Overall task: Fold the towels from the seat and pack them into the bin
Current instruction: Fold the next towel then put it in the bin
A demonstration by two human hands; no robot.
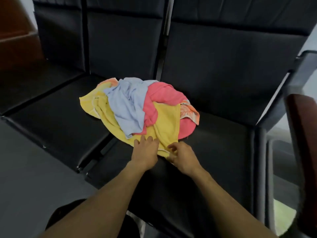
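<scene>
While the left hand [145,152] lay with fingers spread flat on the near edge of the yellow towel [164,126], the right hand [181,157] pinched that same hem with curled fingers. This towel sat lowest in a loose heap with a light blue towel [128,107] and a pink towel [163,98] on the black seat [214,143]. Judged soft, light, limp; likely to drag neighbours. Best taken at two corners. Bin not in view.

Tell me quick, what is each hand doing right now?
Left hand: open, fingers spread flat on the yellow towel.
Right hand: fingers curled, pinching the near edge of the same yellow towel.
</scene>
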